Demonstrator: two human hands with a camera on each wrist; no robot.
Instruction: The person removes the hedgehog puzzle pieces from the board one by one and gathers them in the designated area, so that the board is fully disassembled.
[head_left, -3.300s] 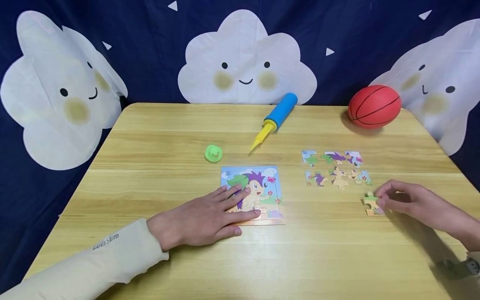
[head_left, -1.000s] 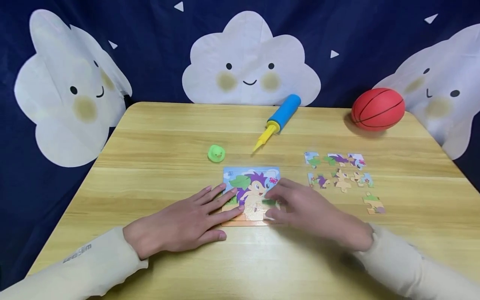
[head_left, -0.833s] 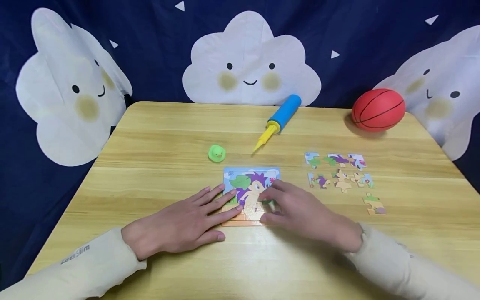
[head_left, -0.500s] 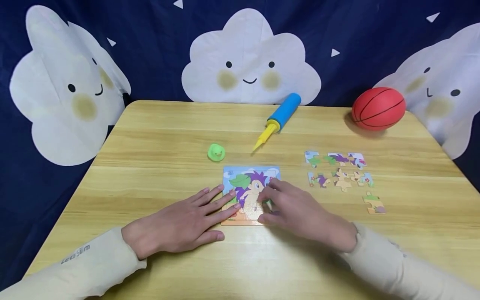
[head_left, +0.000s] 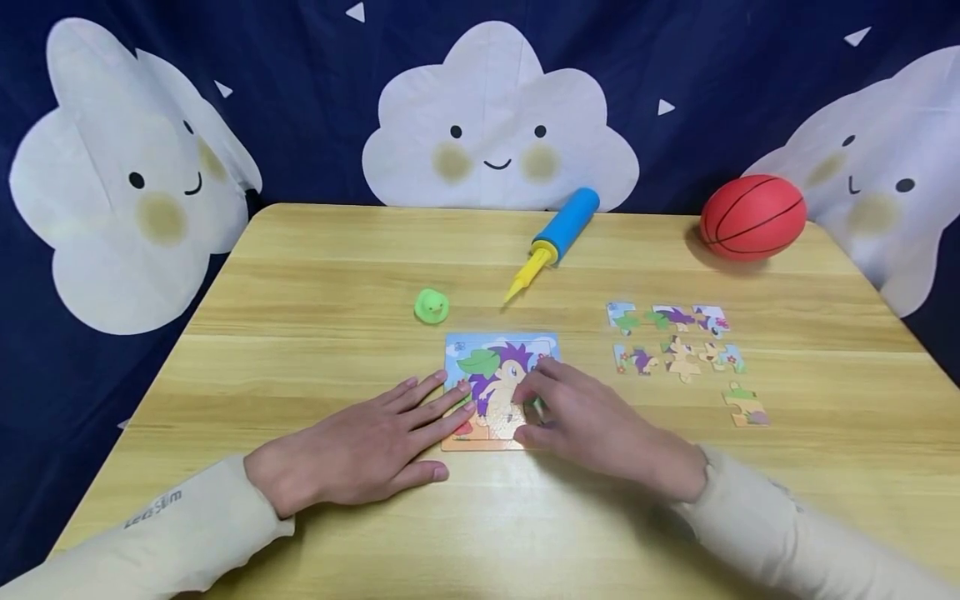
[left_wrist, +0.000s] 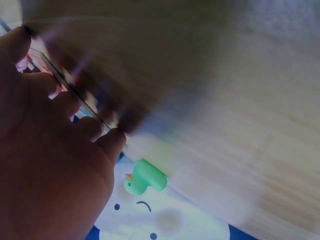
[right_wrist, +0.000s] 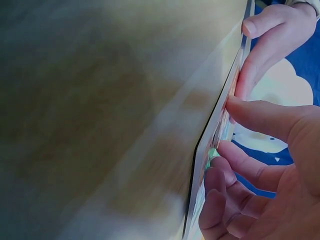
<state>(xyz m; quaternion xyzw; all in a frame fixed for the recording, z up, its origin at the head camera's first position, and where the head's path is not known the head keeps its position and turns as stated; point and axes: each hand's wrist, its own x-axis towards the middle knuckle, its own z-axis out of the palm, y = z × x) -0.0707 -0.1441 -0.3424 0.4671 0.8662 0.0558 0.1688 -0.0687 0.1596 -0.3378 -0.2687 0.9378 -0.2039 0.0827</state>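
Observation:
My left hand (head_left: 360,454) lies flat with its fingers spread, fingertips resting on the left side of a square puzzle board (head_left: 501,445) printed with a purple-haired hedgehog and a green leaf. From the right, my right hand (head_left: 600,421) reaches over the same board. Its thumb (right_wrist: 260,116) and index finger (right_wrist: 250,162) touch the board's surface with a gap between them, the other fingers bent. Whether they pinch a puzzle piece is hidden. Loose puzzle pieces (head_left: 682,360) lie flat in rows to the right of the board; one puzzle piece (head_left: 746,407) sits nearest.
Behind the board stands a green toy duck (head_left: 431,307). A blue and yellow hand pump (head_left: 562,229) lies farther back, tip toward the board. At the back right corner of the wooden table (head_left: 337,267) is a red ball (head_left: 752,217) with black lines.
My right hand let go of the lower-right loose piece and moved left onto the board. There it shifted slightly left, then stayed. My left hand slid a little left and remains on the board.

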